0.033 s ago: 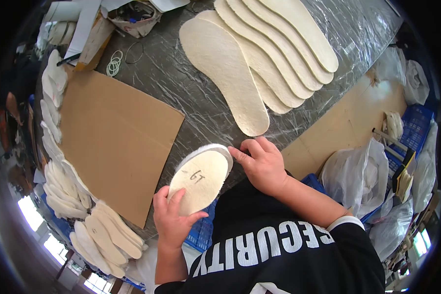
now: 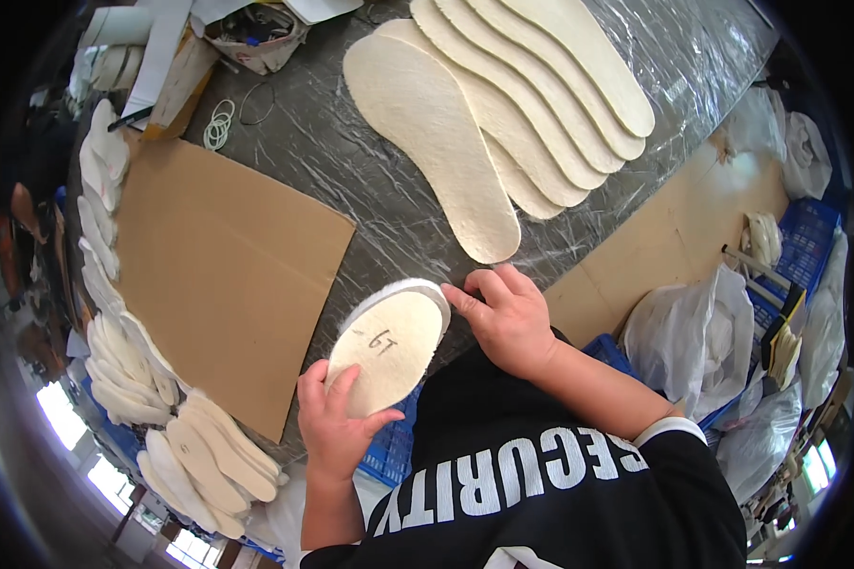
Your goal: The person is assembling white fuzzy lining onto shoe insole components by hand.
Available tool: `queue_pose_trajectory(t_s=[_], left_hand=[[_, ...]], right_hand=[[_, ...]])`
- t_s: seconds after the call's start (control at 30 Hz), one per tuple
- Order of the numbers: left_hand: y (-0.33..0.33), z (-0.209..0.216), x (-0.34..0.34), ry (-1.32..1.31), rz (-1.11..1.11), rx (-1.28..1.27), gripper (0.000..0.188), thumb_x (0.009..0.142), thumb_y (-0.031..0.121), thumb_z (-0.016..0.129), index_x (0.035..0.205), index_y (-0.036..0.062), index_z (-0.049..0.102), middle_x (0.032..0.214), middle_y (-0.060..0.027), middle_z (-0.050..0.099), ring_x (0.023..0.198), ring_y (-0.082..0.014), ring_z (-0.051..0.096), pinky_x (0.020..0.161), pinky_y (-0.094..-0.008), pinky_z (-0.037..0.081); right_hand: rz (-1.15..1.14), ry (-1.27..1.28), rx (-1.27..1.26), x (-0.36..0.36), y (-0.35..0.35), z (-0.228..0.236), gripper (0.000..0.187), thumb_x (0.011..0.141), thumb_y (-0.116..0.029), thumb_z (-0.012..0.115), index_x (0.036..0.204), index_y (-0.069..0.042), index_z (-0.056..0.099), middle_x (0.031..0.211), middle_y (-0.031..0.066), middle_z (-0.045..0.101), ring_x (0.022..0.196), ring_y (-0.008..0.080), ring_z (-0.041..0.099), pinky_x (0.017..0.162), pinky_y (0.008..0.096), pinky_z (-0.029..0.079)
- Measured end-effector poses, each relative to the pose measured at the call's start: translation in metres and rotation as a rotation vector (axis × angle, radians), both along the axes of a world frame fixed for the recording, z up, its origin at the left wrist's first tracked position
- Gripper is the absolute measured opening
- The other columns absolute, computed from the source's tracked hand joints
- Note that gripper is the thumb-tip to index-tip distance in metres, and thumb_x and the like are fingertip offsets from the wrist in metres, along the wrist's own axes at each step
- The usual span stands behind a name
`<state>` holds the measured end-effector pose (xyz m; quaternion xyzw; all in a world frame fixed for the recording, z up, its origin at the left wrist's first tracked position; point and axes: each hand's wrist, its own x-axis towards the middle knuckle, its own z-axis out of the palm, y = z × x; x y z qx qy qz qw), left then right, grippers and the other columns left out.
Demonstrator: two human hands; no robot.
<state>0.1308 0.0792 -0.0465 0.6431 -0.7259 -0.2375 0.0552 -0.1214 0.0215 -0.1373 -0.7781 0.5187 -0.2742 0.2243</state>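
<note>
My left hand (image 2: 337, 417) grips a cream insole (image 2: 394, 351) with a dark handwritten mark, its thumb and fingers lying across the lower end. Behind its upper edge shows a grey rim with white fluffy pile, which looks like a second layer. My right hand (image 2: 512, 321) is closed, with the thumb tip pressed on the upper right edge of that rim. Just above the right hand lies a long cream insole (image 2: 436, 142) on the dark table, overlapping a fanned row of several more insoles (image 2: 550, 104).
A brown cardboard sheet (image 2: 232, 280) lies left on the plastic-covered table (image 2: 304, 133). Insole piles (image 2: 209, 450) line the left edge. Rubber bands (image 2: 218, 125) and a small bin (image 2: 256, 38) sit at the back. Plastic bags (image 2: 688, 337) and a blue crate (image 2: 807, 247) stand right.
</note>
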Motion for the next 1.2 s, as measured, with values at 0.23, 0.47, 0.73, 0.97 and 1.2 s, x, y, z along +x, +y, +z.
queue_pose_trajectory(t_s=[0.23, 0.47, 0.73, 0.97, 1.2], left_hand=[[-0.002, -0.013, 0.001, 0.000, -0.044, -0.058, 0.077, 0.054, 0.058, 0.080, 0.109, 0.0068, 0.061, 0.115, -0.0150, 0.048, 0.099, -0.0336, 0.052, 0.083, -0.0424, 0.047], [-0.004, -0.016, 0.001, -0.027, -0.092, -0.081, 0.076, 0.055, 0.059, 0.079, 0.108, 0.0065, 0.061, 0.114, -0.0146, 0.048, 0.098, -0.0330, 0.052, 0.082, -0.0420, 0.047], [-0.006, -0.018, -0.001, 0.000, -0.092, -0.073, 0.076, 0.057, 0.060, 0.079, 0.108, 0.0069, 0.061, 0.114, -0.0138, 0.048, 0.098, -0.0326, 0.052, 0.081, -0.0424, 0.047], [-0.005, -0.019, -0.001, -0.015, -0.098, -0.071, 0.075, 0.057, 0.059, 0.079, 0.108, 0.0072, 0.061, 0.114, -0.0137, 0.048, 0.098, -0.0328, 0.052, 0.081, -0.0424, 0.048], [-0.007, -0.018, -0.004, -0.069, -0.114, -0.064, 0.075, 0.056, 0.055, 0.081, 0.110, 0.0075, 0.061, 0.115, -0.0145, 0.049, 0.099, -0.0340, 0.052, 0.082, -0.0432, 0.047]], right_hand=[[-0.050, 0.007, -0.023, 0.002, 0.006, -0.004, 0.033, 0.068, -0.013, 0.063, 0.100, -0.015, 0.072, 0.089, -0.0005, 0.057, 0.074, 0.0176, 0.052, 0.065, 0.0311, 0.043], [-0.054, 0.024, -0.030, 0.003, 0.008, -0.006, 0.035, 0.068, -0.016, 0.063, 0.102, -0.017, 0.072, 0.090, -0.0022, 0.056, 0.076, 0.0165, 0.051, 0.066, 0.0305, 0.042], [-0.047, 0.026, -0.018, 0.002, 0.009, -0.006, 0.034, 0.070, -0.017, 0.062, 0.103, -0.017, 0.071, 0.091, -0.0026, 0.056, 0.078, 0.0162, 0.051, 0.067, 0.0299, 0.041], [-0.007, 0.033, 0.002, 0.000, 0.009, -0.005, 0.036, 0.071, -0.019, 0.059, 0.105, -0.012, 0.068, 0.093, -0.0015, 0.053, 0.084, 0.0161, 0.050, 0.069, 0.0293, 0.040], [-0.006, 0.031, -0.006, 0.000, 0.009, -0.005, 0.036, 0.072, -0.020, 0.059, 0.106, -0.012, 0.068, 0.093, -0.0015, 0.052, 0.084, 0.0161, 0.049, 0.069, 0.0290, 0.039]])
